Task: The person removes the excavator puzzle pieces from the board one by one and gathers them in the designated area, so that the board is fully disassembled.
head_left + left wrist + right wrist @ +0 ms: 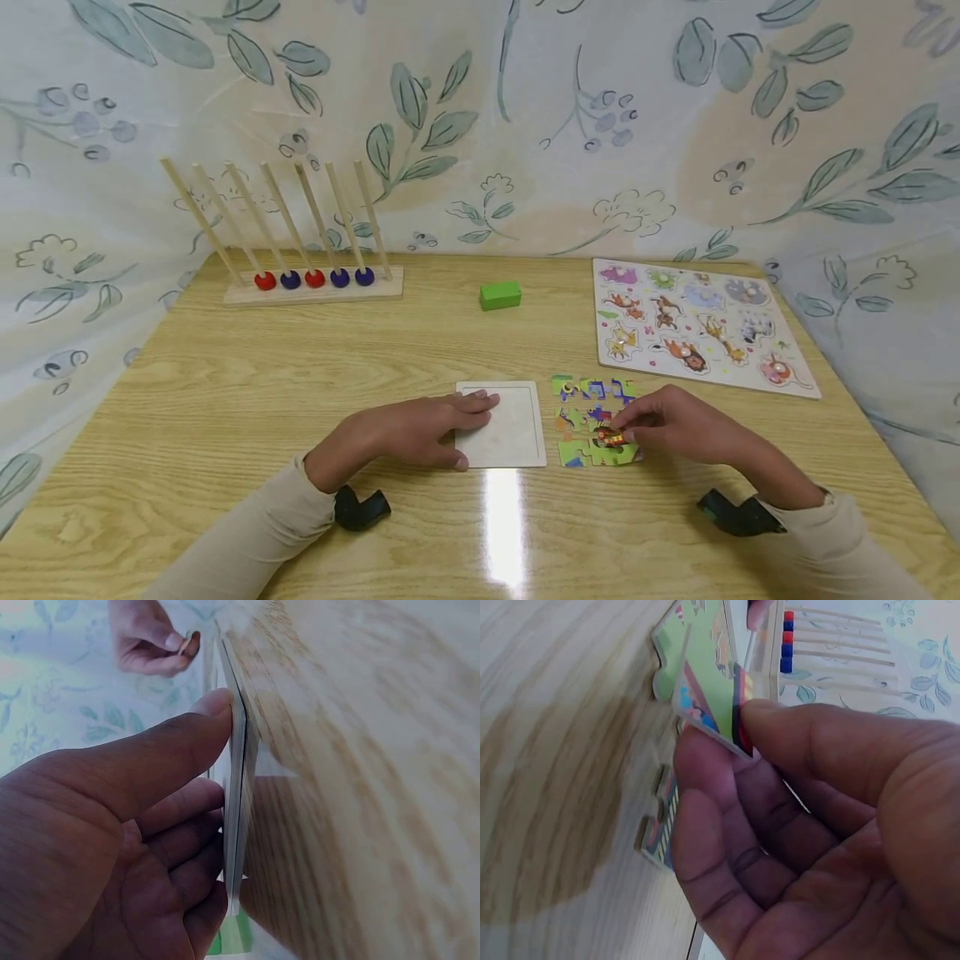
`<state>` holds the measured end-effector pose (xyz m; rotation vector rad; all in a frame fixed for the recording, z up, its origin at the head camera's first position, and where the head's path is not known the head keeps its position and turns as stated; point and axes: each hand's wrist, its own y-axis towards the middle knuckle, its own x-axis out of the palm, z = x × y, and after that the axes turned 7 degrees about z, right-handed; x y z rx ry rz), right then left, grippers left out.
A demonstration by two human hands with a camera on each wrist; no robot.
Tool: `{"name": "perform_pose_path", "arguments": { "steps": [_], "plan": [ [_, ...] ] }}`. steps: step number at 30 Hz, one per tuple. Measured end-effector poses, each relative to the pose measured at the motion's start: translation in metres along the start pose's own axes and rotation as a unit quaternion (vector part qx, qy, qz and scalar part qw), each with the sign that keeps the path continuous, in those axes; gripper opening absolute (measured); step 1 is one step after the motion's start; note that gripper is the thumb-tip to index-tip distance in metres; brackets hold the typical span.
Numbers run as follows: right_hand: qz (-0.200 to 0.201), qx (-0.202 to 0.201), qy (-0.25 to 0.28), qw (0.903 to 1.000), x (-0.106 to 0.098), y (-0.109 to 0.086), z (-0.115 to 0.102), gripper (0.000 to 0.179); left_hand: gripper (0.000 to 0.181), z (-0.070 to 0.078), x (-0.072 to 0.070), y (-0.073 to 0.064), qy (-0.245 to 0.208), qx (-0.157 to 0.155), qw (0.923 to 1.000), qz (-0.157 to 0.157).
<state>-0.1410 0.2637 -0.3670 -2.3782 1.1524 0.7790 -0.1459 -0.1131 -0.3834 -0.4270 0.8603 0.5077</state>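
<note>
A square pale wooden puzzle tray (513, 437) with a raised rim lies flat in front of me. My left hand (416, 429) rests on its left side, fingers stretched over the surface and the thumb (202, 724) against its edge. My right hand (686, 425) pinches a jigsaw piece (716, 690) between thumb and fingers, a little above the table. That piece is green with a dark, red and yellow part. Under and beside it, several more jigsaw pieces (573, 419) lie in loose rows just right of the tray.
A wooden peg stand (322, 292) with red and blue beads stands at the back left. Behind the tray sits a green block (500, 295). An animal peg puzzle board (648, 321) lies at the back right. Patterned cloth (525, 125) hangs behind the table.
</note>
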Motion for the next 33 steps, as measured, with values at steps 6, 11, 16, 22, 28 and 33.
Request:
{"name": "perform_pose_path", "arguments": {
  "steps": [6,11,16,22,28,33],
  "plan": [
    [0.001,-0.001,-0.003,1.0,-0.003,-0.006,0.008,0.016,0.067,0.0,0.0,0.001,0.001,0.0,1.0,-0.001],
    [-0.009,0.019,0.001,0.9998,-0.003,-0.008,0.009,0.015,0.067,0.0,0.0,0.001,0.001,0.0,1.0,0.0],
    [-0.014,0.035,-0.003,0.9993,-0.004,-0.009,0.009,0.014,0.067,-0.001,0.0,0.0,0.008,-0.004,1.0,0.004],
    [-0.028,0.031,-0.043,0.9982,-0.007,-0.006,0.01,0.013,0.068,0.0,0.0,-0.004,0.028,-0.007,0.9994,0.02],
    [-0.038,0.008,-0.066,0.9971,-0.014,-0.008,0.009,0.014,0.064,0.0,-0.005,-0.013,0.035,0.011,0.9981,0.049],
    [-0.05,-0.01,-0.041,0.9979,-0.019,-0.009,0.009,0.017,0.059,-0.004,-0.014,-0.024,0.047,-0.013,0.997,0.059]
  ]
}}
